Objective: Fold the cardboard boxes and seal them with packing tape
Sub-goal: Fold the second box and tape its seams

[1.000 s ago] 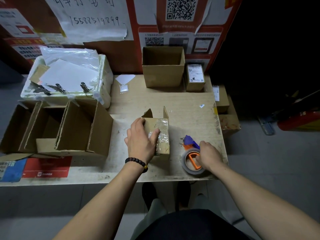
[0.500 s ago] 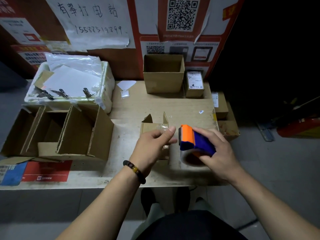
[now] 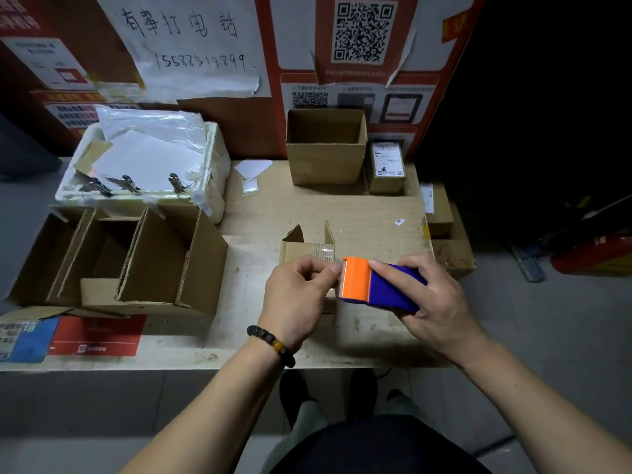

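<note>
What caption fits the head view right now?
Right hand holds the tape dispenser while left hand pinches the tape end above the small box.

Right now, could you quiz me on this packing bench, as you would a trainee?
1. Which hand holds the tape dispenser?
2. True or false: the small box behind the hands already bears some clear tape.
3. What is the left hand doing: A) pressing the box, B) pinching at the dispenser's orange end, C) resting on the table?

Key: 1. The right hand. 2. True. 3. B.
</note>
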